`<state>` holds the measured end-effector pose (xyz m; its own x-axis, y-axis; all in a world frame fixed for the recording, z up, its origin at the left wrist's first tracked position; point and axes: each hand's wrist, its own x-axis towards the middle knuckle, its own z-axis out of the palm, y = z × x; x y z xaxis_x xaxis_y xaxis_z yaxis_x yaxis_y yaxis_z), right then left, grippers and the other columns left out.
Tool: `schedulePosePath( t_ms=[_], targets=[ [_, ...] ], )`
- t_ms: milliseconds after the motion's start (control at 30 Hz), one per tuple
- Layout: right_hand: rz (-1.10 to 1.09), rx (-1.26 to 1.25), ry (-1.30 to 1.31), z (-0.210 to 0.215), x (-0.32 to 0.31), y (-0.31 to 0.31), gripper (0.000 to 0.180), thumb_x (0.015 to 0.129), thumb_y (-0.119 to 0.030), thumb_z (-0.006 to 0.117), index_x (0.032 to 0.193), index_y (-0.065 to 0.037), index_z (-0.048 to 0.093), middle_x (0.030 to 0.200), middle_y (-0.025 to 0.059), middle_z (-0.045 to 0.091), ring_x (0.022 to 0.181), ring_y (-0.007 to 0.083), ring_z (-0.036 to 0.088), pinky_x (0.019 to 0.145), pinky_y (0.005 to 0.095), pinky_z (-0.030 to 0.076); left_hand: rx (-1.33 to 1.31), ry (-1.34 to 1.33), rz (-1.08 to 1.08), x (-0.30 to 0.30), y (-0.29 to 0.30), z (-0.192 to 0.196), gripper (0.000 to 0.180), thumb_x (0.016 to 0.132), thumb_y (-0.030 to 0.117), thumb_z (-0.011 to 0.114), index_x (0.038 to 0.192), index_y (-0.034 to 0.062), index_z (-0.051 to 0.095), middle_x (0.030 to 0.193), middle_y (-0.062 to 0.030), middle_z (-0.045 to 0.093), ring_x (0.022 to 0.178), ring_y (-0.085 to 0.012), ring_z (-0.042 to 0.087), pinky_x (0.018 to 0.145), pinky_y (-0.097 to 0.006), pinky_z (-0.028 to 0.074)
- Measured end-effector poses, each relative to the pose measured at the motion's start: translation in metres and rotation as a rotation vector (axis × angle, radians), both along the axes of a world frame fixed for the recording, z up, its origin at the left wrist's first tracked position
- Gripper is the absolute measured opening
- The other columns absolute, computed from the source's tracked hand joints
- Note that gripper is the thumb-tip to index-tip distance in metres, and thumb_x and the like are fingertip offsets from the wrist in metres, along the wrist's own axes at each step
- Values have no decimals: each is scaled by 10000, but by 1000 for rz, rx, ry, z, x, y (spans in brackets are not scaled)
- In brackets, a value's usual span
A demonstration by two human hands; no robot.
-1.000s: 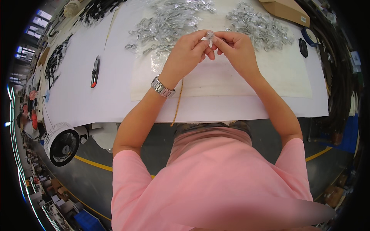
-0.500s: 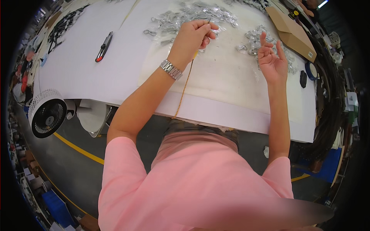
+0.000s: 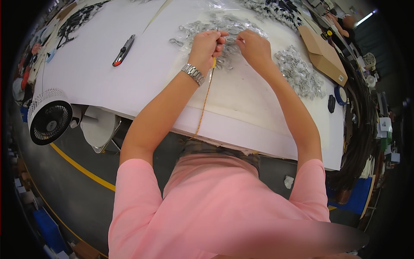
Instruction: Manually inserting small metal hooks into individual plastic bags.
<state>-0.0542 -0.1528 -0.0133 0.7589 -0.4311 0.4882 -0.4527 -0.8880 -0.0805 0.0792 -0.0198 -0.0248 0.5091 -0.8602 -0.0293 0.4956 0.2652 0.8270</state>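
My left hand (image 3: 204, 48), with a metal watch (image 3: 193, 74) at its wrist, is closed around a small tool with a yellow end (image 3: 214, 62). Most of that tool is hidden by the fingers, so its kind does not show. An orange-brown cord (image 3: 203, 108) runs from it down to the table's front edge. Just to its right, my right hand (image 3: 255, 48) has its fingers pinched together; what they hold, if anything, cannot be made out. Beneath and behind both hands spreads a heap of small silvery pieces in clear bags (image 3: 194, 29).
Right of my right forearm lies another heap of bagged silvery pieces (image 3: 302, 73), beside a cardboard box (image 3: 321, 54) and a blue tape roll (image 3: 340, 95). A utility knife (image 3: 124, 50) rests on the white table (image 3: 142, 82). At the left edge stands a fan (image 3: 51, 123).
My right hand has left the right-hand heap and moved left, close to my left hand, its spread fingers now pinched. My left hand has shifted slightly left, still gripping the yellow-ended tool.
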Motion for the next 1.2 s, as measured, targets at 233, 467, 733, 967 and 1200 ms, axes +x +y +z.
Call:
schedulePosePath(
  t_ms=[233, 467, 733, 967, 1200],
  targets=[
    [-52, 385, -161, 15, -41, 36, 113, 937, -177, 696, 998, -86, 727, 921, 63, 741, 718, 219, 687, 672, 379, 531, -9, -13, 9, -2, 0, -1, 230, 1022, 96, 550, 1119, -74, 670, 789, -10, 599, 592, -55, 455, 474, -215, 314],
    [125, 1073, -567, 2, -63, 17, 167, 996, -174, 672, 1011, -13, 715, 817, 44, 744, 683, 90, 674, 601, 243, 498, 254, -518, -124, -8, -4, 5, 385, 1028, 335, 642, 1027, -46, 702, 788, -53, 674, 460, -46, 415, 413, -219, 300],
    [311, 1081, -562, -17, -68, 36, 176, 1021, -174, 665, 1028, -2, 703, 832, 30, 719, 708, 98, 687, 647, 235, 517, 330, -491, -359, -3, -5, -2, 418, 991, 408, 714, 960, -9, 700, 734, -39, 684, 442, -23, 403, 399, -227, 291],
    [57, 1245, -540, -27, -78, 30, 190, 1038, -202, 653, 1114, -34, 701, 926, 21, 737, 770, 100, 688, 712, 253, 535, 299, -781, -96, -12, 1, 5, 235, 927, 254, 769, 860, 35, 717, 681, -7, 667, 496, -36, 458, 454, -221, 331],
    [125, 715, -529, -13, -79, 36, 237, 1033, -245, 664, 1158, -46, 696, 1031, 30, 762, 879, 106, 688, 844, 273, 537, 182, -743, -163, -13, 6, 20, 230, 939, 251, 751, 838, 48, 710, 657, 23, 651, 539, -28, 482, 485, -212, 354]
  ],
)
